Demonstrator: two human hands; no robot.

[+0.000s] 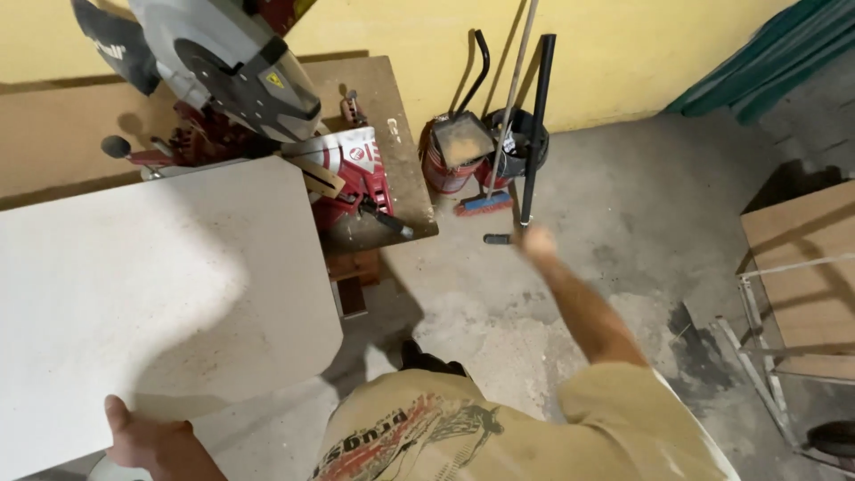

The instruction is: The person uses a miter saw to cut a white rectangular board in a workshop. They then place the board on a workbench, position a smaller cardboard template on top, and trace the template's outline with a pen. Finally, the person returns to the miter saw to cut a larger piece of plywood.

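A large white board (151,285) with rounded corners lies flat across the left of the view, its far end under the red and grey mitre saw (249,98). My left hand (147,438) grips the board's near edge, thumb on top. My right hand (537,240) is stretched out forward, blurred, at the lower end of a black pole (537,125) that leans against the yellow wall. Whether its fingers close on the pole cannot be made out.
The saw stands on a brown wooden bench (392,134). A red bucket with a dustpan (459,147), a red-headed broom (485,203) and a black bucket stand by the wall. A wooden panel on a metal frame (802,276) is at right. Concrete floor (623,205) lies between.
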